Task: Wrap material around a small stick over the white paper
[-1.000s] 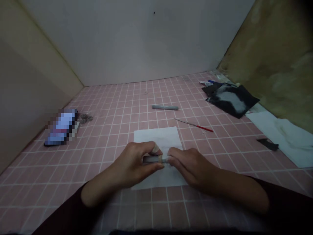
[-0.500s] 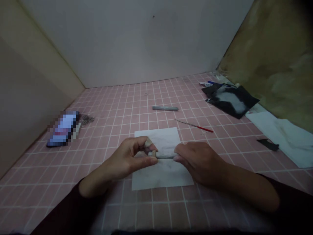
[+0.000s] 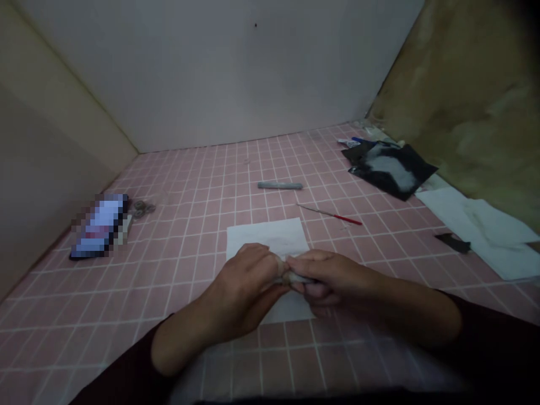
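Above a white sheet of paper, my two hands meet around a short grey stick. My right hand is closed on the stick, its thumb lying along the top. My left hand is closed at the other end, pinching a small tan ring-like band that sits around the stick. The fingers hide most of the band and the stick's left end. A pale wrap covers a fingertip of my left hand.
Beyond the paper lie another grey stick and a thin red-handled needle file. At right are a dusty black sheet, a small black scrap and white papers. A phone and several small rings lie left.
My left hand has moved right and turned over, its back now facing up, closing against my right fingers. The stick is now more covered. The whole view has shifted slightly.
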### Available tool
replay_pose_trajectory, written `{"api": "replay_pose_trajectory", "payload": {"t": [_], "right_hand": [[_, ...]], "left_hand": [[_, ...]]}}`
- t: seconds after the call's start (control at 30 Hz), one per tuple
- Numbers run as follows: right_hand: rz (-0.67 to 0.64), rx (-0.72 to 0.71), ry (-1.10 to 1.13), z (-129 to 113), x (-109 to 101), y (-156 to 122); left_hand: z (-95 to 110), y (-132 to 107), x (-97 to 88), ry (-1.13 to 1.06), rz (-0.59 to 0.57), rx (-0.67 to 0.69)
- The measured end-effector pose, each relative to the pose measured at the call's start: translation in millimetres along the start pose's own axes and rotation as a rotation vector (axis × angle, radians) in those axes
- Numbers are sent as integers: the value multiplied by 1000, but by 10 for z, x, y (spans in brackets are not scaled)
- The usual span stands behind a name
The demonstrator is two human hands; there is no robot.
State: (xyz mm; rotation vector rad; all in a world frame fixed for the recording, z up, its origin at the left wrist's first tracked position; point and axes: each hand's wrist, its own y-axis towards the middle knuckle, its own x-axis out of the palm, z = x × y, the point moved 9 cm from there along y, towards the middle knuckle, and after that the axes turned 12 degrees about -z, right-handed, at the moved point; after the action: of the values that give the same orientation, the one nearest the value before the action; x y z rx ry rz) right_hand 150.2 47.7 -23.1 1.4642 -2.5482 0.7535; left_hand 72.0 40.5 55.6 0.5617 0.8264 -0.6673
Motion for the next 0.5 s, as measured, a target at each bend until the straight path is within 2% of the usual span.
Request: {"api": "replay_pose_trajectory", "payload": {"t": [0.07, 0.17, 0.23, 0.3, 0.33, 0.4, 0.5], "right_hand": [[57, -69, -206, -145, -46, -70], [277, -255, -850, -483, -78, -262], [395, -395, -1253, -641, 30, -385], [441, -517, -1497, -691, 158, -452], [446, -555, -1555, -692, 200, -462], [428, -536, -1538, -658, 201, -421], [355, -363, -1211, -524, 55, -268]], "left_hand": [[-87, -5, -44, -93, -14, -58], [-346, -37, -82, -410, -66, -238], [-470, -62, -39, -669, -120, -316], [-512, -68, 40, -867, -184, -346], [-513, -64, 77, -926, -211, -351], [-489, -48, 143, -974, -247, -352], [-438, -24, 184, -836, -239, -355]]}}
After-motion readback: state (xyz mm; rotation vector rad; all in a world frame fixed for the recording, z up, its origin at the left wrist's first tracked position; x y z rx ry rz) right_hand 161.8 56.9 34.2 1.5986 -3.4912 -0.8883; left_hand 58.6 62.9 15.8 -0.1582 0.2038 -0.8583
